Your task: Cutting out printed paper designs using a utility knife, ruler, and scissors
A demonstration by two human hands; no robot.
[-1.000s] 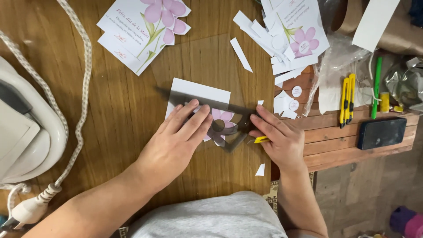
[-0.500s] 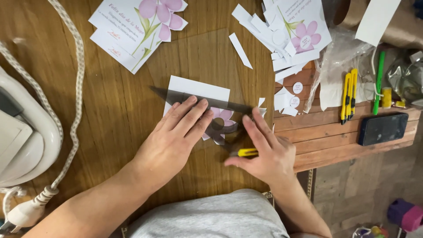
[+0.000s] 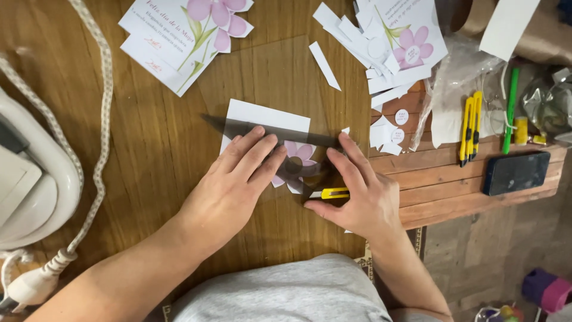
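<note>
My left hand (image 3: 229,185) lies flat, fingers spread, pressing a dark see-through ruler (image 3: 262,129) onto a white card with a pink flower (image 3: 265,116) on the wooden table (image 3: 149,155). My right hand (image 3: 360,194) grips a yellow utility knife (image 3: 330,193) low at the ruler's right end, its index finger stretched up along the ruler's edge. The card's lower part is hidden under both hands.
Printed flower cards (image 3: 179,36) lie at the top left and more cards with paper offcuts (image 3: 387,53) at the top right. To the right are two yellow cutters (image 3: 471,128), a green pen (image 3: 509,107), a dark phone (image 3: 515,173) and plastic wrap. A white appliance with a braided cord (image 3: 101,119) sits left.
My right hand has slid down and toward me along the ruler's edge with the yellow knife. My left hand has stayed pressed on the ruler.
</note>
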